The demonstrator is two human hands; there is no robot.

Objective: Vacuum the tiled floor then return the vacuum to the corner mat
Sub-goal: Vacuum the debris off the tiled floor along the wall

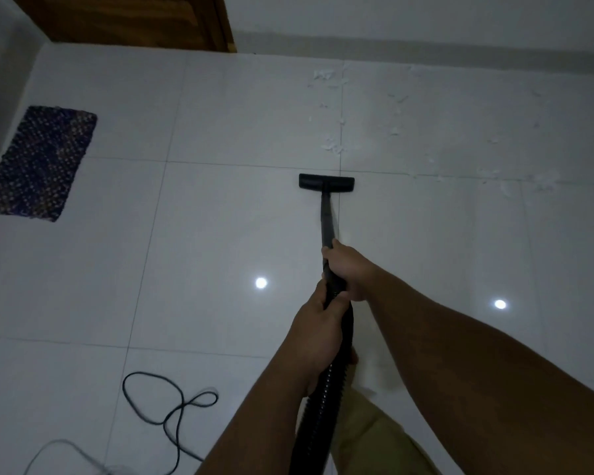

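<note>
Both hands, left hand [318, 323] and right hand [348, 269], clench the wand [326, 217]; nozzle [326, 182] at twelve o'clock; mat [40, 162] at ten; cord [172, 406] at seven might snag a foot.

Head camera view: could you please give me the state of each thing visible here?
Black vacuum floor head: flat on the white tiled floor, short of the debris.
White scattered scraps: not yet picked up.
Left hand: gripping the black vacuum wand.
Right hand: gripping the wand.
Dark patterned mat: flat, unoccupied.
Black cord: loosely looped on the floor.
</note>
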